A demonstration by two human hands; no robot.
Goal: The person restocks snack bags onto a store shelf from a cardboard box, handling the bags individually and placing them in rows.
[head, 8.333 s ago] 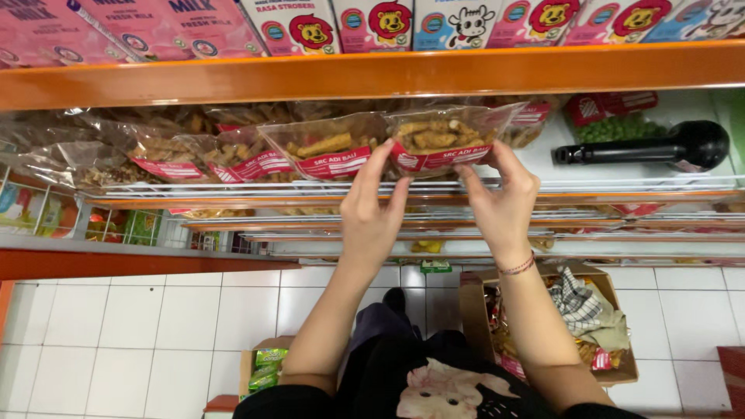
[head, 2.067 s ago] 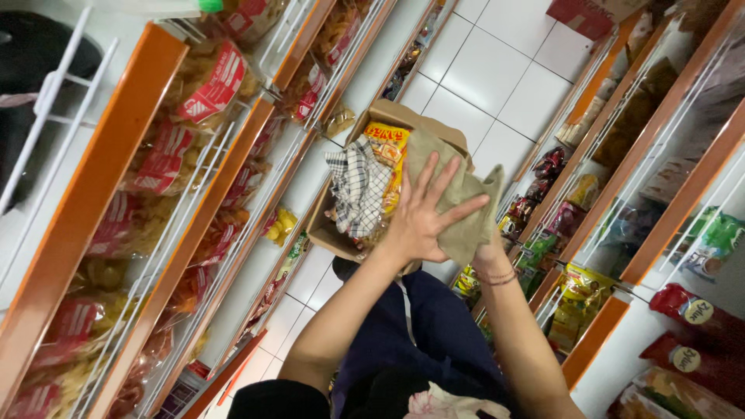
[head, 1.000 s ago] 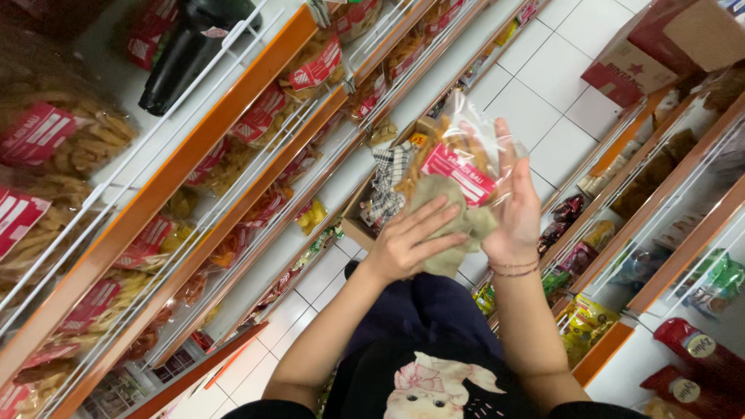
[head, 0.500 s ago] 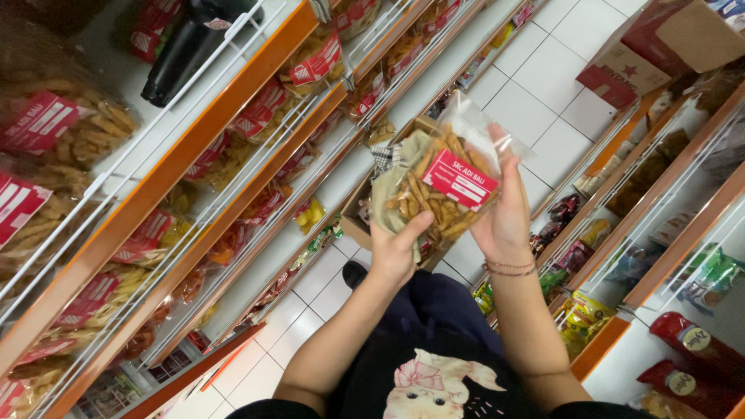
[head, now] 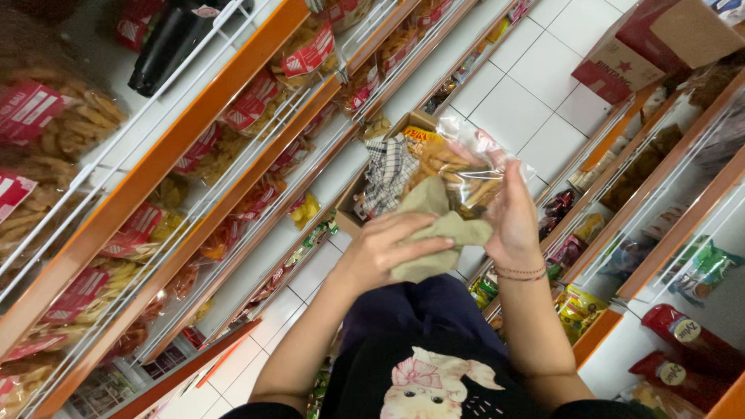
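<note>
The right hand (head: 514, 221) grasps a clear plastic bag of brown fried snacks (head: 466, 172) while the left hand (head: 388, 250) presses an olive-green cloth (head: 441, 233) against it.

Even, bright shop light fills my view, with no single source in sight. Glare flashes off the clear snack bag (head: 466, 167) and off the white floor tiles (head: 512, 109). Shadows stay soft and faint beneath the orange shelves (head: 167, 159). The frame sits steeply tilted. I see blur smearing the packets at the left edge (head: 35, 124); the centre holds sharper.
</note>
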